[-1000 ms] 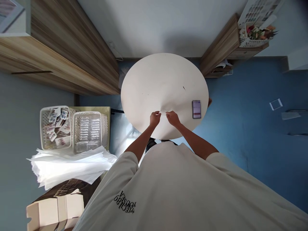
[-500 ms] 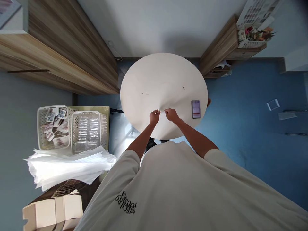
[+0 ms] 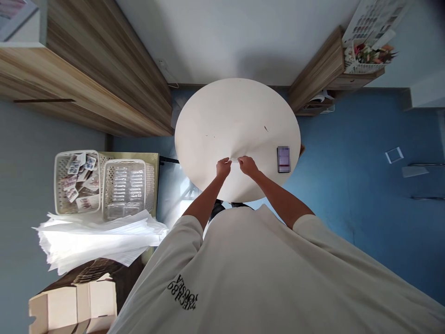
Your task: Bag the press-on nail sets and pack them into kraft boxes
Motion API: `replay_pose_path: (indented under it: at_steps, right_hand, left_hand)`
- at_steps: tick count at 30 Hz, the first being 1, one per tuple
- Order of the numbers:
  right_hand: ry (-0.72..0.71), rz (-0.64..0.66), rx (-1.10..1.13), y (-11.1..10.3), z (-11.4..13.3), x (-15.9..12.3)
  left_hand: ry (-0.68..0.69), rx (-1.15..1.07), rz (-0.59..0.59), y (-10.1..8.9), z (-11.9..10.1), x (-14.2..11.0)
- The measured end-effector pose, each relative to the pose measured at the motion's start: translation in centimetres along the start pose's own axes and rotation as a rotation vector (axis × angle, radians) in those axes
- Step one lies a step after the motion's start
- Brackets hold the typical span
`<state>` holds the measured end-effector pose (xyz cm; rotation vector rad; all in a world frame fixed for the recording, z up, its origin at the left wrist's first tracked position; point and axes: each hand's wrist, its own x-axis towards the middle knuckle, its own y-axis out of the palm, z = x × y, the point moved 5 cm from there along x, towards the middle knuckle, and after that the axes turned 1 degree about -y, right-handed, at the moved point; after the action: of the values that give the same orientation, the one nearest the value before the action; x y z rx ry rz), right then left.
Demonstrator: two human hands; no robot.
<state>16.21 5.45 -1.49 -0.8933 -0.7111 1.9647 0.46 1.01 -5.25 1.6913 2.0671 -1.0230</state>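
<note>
Over the near half of a round white table (image 3: 239,106), both my hands are close together. My left hand (image 3: 223,167) is closed, thumb against fingers, on one end of a small whitish, see-through piece (image 3: 234,160). The other end of that piece is pinched by my right hand (image 3: 246,164). Its kind is too small and pale to make out, and my fingers hide both ends. A phone (image 3: 283,159) with a lit screen lies on the table to the right of my right hand.
At left, a side table (image 3: 155,178) bears a basket (image 3: 78,212) of printed cards, a basket (image 3: 150,181) of clear plastic cases and white sheets (image 3: 100,239). Below are cardboard boxes (image 3: 62,308). Wooden cabinets (image 3: 114,60) stand left, a shelf (image 3: 320,69) right.
The view has shifted slightly. Both hands keep their hold on the small whitish piece, with barely any movement.
</note>
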Motion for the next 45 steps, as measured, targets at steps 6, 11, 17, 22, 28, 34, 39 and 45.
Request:
replay_pose_path:
  at_steps: [6, 11, 17, 22, 28, 34, 39, 45]
  right_hand:
    - [0.038, -0.007, 0.013, -0.1, -1.0, 0.9]
    - [0.167, -0.062, 0.042, -0.1, -2.2, 2.2]
    - [0.237, -0.055, 0.216, 0.6, -3.2, 2.2]
    - [0.275, 0.003, 0.287, 1.1, -4.5, 0.6]
    - [0.266, -0.039, 0.363, 0.8, -5.4, -1.1]
    - [0.136, -0.032, 0.401, 0.0, -2.2, -0.7]
    - [-0.022, 0.03, 0.431, -0.1, 4.7, 0.8]
    - [-0.207, 0.145, 0.433, 1.5, 14.3, 2.6]
  left_hand:
    - [0.024, 0.016, 0.049, 0.0, 0.7, -0.1]
    - [0.076, 0.048, 0.089, 0.7, 2.3, -1.0]
    - [0.075, 0.041, 0.107, 1.3, 3.7, -1.2]
    - [0.065, 0.04, 0.105, 1.2, 3.6, -1.1]
    - [0.092, 0.098, 0.05, -0.5, 1.8, -2.2]
    - [0.217, 0.105, -0.017, -5.6, -1.1, -4.8]
    - [0.32, 0.112, -0.147, -13.5, -2.0, -6.9]
    - [0.272, 0.112, -0.372, -24.7, -0.5, -9.5]
